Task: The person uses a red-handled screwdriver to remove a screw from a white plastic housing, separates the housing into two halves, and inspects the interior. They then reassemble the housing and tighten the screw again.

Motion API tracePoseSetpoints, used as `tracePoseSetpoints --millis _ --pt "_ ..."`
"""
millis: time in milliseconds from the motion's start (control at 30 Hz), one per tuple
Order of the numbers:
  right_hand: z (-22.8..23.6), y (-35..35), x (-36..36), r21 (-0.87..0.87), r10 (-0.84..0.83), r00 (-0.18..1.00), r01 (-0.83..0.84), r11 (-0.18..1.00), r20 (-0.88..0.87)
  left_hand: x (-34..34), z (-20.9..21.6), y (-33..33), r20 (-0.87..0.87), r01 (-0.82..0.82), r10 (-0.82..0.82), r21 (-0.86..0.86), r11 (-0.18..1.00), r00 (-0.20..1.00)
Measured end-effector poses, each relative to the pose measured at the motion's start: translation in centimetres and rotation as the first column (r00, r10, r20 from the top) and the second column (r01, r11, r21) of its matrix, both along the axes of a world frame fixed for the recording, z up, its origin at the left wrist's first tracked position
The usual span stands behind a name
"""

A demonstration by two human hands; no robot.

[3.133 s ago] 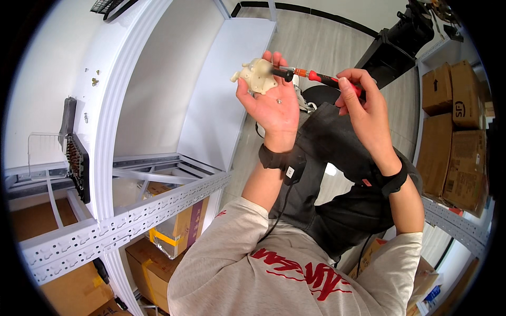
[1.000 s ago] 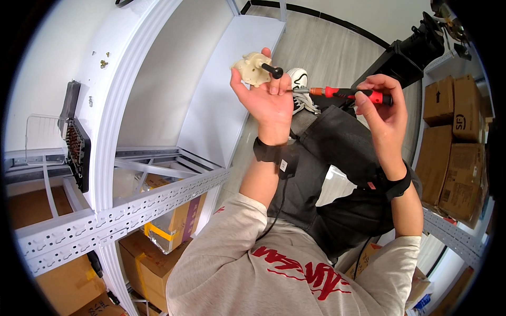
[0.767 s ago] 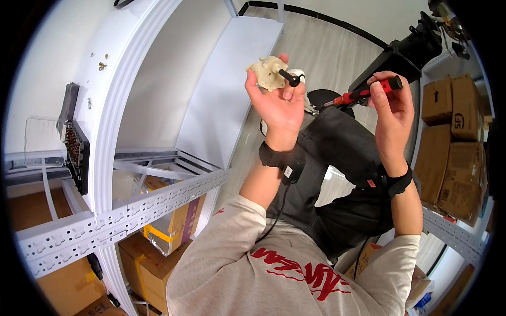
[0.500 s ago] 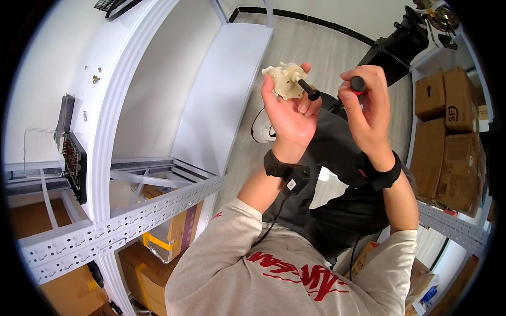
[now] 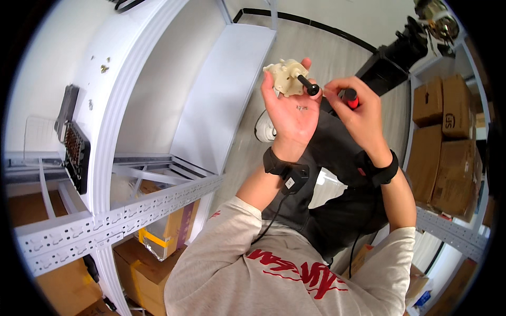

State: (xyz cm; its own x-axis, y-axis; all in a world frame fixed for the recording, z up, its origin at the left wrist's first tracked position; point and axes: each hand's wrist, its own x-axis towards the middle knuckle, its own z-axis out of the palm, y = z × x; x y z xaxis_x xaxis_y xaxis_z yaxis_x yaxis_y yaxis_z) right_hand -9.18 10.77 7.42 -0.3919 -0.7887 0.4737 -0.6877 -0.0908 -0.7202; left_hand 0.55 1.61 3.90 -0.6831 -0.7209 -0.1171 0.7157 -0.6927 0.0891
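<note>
My left hand (image 5: 291, 126) is palm up, its thumb and fingers closed around the edges of a cream plastic housing (image 5: 283, 79). A black rod with a round end (image 5: 308, 85) sticks out of the housing toward me. On the open palm below it lie a few tiny metal screws (image 5: 301, 108). My right hand (image 5: 366, 116) is closed on a screwdriver with a red and black handle (image 5: 352, 99), the shaft mostly hidden. Its thumb and index finger come together close beside the left fingertips; whether they pinch a small piece I cannot make out.
At left, a white shelf carries a black case of driver bits (image 5: 77, 158) and small loose screws (image 5: 104, 68). Cardboard boxes (image 5: 441, 142) fill the right rack. A black bin-like object (image 5: 390, 63) stands beyond my right hand. Metal shelf beams (image 5: 132, 210) run at lower left.
My right hand has moved left, closer to the left hand, and the screwdriver handle has tipped to show more red. The left fingers have uncurled, and small screws now show on the palm.
</note>
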Motion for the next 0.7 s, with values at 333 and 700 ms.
tracePoseSetpoints --millis 333,700 --pt "1.7 -5.3 4.4 0.065 0.343 0.923 -0.337 0.939 -0.175 5.3 1.8 -5.0 0.033 -0.051 0.055 -0.109 0.993 0.998" --pt "2.5 -13.8 10.1 0.06 0.44 0.772 -0.468 0.882 -0.458 10.8 2.4 -10.7 0.068 -0.134 0.144 -0.137 0.981 0.987"
